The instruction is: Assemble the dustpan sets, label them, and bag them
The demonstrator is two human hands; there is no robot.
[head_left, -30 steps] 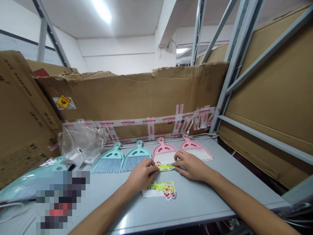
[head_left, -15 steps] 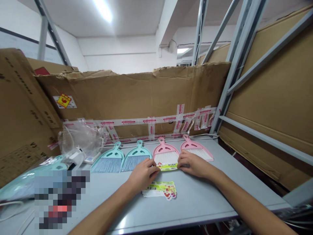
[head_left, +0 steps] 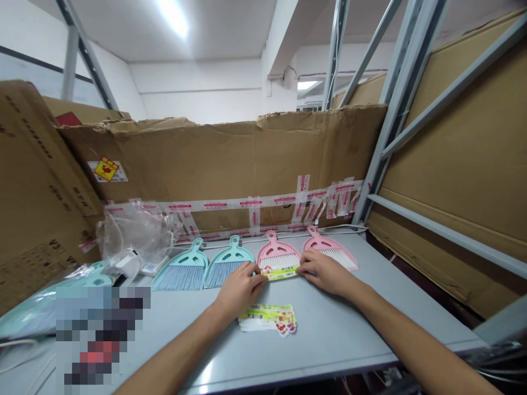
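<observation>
A yellow-green and white printed label point(head_left: 281, 272) lies across the lower edge of a pink dustpan with a white-bristled brush point(head_left: 276, 253). My left hand point(head_left: 242, 286) pinches its left end, and my right hand point(head_left: 323, 270) has the right end between closed fingers. Right of it, partly behind my right hand, is a second pink dustpan point(head_left: 343, 253). Two teal dustpans with blue-bristled brushes stand to the left, one nearer point(head_left: 230, 263) and one farther over point(head_left: 183, 271). A stack of similar labels point(head_left: 267, 318) lies just in front of my hands.
The grey table point(head_left: 329, 340) backs onto a tall cardboard sheet point(head_left: 230, 159) patched with tape. Clear plastic bags point(head_left: 135, 230) and a bagged teal dustpan point(head_left: 37, 302) crowd the left side. A metal rack post point(head_left: 381, 148) rises at the right.
The label has shifted slightly up, farther onto the pink dustpan's lower edge, with both hands at its ends. The dustpans and label stack stay in place.
</observation>
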